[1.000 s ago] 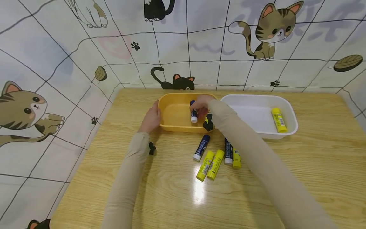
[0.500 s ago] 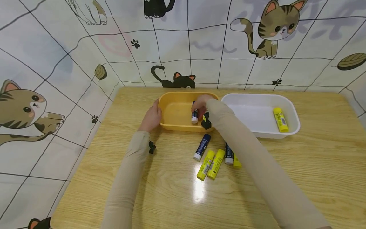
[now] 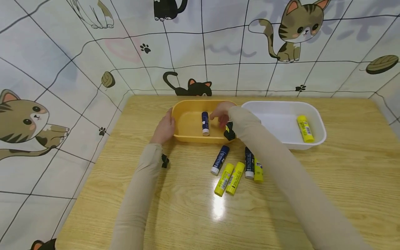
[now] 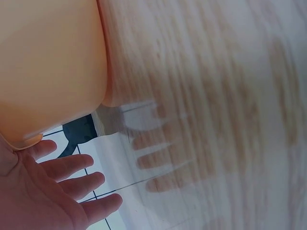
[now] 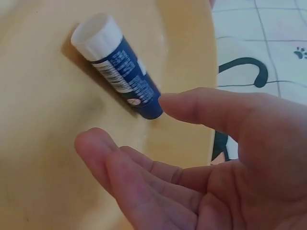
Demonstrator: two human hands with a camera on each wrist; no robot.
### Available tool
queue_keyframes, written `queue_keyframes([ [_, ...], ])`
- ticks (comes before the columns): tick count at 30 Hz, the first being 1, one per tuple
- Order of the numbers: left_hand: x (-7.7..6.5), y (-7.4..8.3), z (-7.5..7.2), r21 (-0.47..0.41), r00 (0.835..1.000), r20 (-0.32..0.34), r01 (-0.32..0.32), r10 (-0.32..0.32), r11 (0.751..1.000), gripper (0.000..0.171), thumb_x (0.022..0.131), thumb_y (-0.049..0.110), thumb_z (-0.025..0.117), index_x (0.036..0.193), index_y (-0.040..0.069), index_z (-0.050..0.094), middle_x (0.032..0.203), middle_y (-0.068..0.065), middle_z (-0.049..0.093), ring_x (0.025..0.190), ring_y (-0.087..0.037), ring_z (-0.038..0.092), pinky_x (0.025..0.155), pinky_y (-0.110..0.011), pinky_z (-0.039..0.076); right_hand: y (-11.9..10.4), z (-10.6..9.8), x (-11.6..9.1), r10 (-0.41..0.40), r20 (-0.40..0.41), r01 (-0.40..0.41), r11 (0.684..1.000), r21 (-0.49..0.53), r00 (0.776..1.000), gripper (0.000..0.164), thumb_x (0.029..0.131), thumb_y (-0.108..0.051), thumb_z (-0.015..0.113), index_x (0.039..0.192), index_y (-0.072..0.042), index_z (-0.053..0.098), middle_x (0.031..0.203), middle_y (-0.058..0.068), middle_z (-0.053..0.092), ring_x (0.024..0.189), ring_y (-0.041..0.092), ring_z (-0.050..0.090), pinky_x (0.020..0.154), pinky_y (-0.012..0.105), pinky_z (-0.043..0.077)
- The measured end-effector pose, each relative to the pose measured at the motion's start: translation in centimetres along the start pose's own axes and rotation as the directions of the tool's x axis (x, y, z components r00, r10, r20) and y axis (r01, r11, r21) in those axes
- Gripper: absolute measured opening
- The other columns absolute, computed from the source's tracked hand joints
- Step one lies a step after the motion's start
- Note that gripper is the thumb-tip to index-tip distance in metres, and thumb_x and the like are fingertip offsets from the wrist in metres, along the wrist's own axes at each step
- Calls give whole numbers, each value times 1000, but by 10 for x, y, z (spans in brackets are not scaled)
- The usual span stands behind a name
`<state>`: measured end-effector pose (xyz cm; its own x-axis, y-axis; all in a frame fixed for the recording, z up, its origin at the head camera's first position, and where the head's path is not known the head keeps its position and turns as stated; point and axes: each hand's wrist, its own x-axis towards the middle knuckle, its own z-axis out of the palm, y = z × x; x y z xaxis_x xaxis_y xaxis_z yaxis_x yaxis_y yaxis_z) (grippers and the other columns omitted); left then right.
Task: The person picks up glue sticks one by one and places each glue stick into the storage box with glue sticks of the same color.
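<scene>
A blue glue stick [image 3: 205, 123] with a white cap lies inside the yellow tub [image 3: 187, 139]. My right hand [image 3: 222, 113] is in the tub just right of that stick, holding nothing; in the right wrist view its thumb and fingers are parted, with the thumb tip beside the stick's blue end. At the tub's left end is my left hand [image 3: 164, 129]. The left wrist view shows that hand [image 4: 53, 187] with fingers stretched out past the tub's outer wall [image 4: 57, 57], its base against the rim.
To the right stands a white tub [image 3: 272, 121] with a yellow glue stick [image 3: 305, 128] in it. In front lie blue glue sticks [image 3: 220, 160] and several yellow ones [image 3: 224, 180] on the wooden table [image 3: 187, 215]. A cat-print covering [image 3: 218, 48] rises behind.
My right hand has let go of the blue glue stick, which now lies a little further left in the yellow tub. The left hand has stayed at the tub's left end.
</scene>
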<state>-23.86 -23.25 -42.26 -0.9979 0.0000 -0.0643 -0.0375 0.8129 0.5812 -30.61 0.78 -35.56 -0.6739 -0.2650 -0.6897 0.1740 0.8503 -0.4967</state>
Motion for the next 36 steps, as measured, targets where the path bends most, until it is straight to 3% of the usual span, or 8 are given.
queue_keyframes([
  [5, -1, 0, 0, -10, 1000, 4, 1, -1, 1000, 52, 106, 19, 26, 154, 5, 16, 146, -26, 38, 132, -39, 38, 109, -50, 28, 3, -2, -15, -43, -24, 43, 999, 12, 999, 47, 94, -31, 60, 116, 10, 60, 103, 19, 70, 87, 21, 71, 80, 30, 53],
  [9, -1, 0, -1, -14, 1000, 3, 5, -5, 1000, 51, 106, 19, 26, 154, 4, 16, 146, -26, 37, 132, -40, 37, 108, -51, 28, 2, -2, -29, -104, -34, 102, 993, -66, 994, 46, 94, -32, 59, 114, 9, 61, 99, 16, 70, 84, 21, 71, 82, 31, 52],
  [13, -2, 0, -1, -21, 1000, 5, 4, -4, 1000, 52, 106, 19, 27, 154, 4, 15, 147, -25, 37, 132, -40, 37, 107, -52, 29, 3, -2, -42, -160, -42, 152, 978, -141, 986, 42, 95, -32, 59, 109, 7, 60, 93, 14, 70, 82, 21, 71, 78, 29, 54],
  [19, -1, -1, 1, -19, 1000, 11, 3, -3, 1000, 52, 106, 20, 25, 154, 5, 14, 147, -26, 36, 132, -40, 38, 107, -51, 31, 14, -2, -59, -256, -39, 244, 951, -192, 966, 34, 94, -29, 58, 90, 4, 62, 77, 12, 70, 76, 23, 70, 67, 28, 55],
  [24, -1, -1, 1, -5, 1000, 12, -1, 1, 1000, 52, 106, 20, 24, 154, 5, 13, 146, -27, 36, 132, -41, 37, 107, -52, 29, 24, -4, -72, -273, -47, 255, 937, -239, 961, 35, 95, -31, 57, 83, 1, 65, 75, 11, 70, 74, 24, 70, 71, 31, 55],
  [36, -2, 1, 1, -9, 1000, 13, 11, -11, 1000, 53, 106, 20, 25, 155, 5, 12, 147, -28, 35, 133, -42, 36, 108, -52, 28, 47, -10, -96, -322, -77, 291, 917, -273, 944, 34, 96, -30, 58, 86, 1, 66, 73, 10, 69, 75, 27, 69, 73, 35, 53],
])
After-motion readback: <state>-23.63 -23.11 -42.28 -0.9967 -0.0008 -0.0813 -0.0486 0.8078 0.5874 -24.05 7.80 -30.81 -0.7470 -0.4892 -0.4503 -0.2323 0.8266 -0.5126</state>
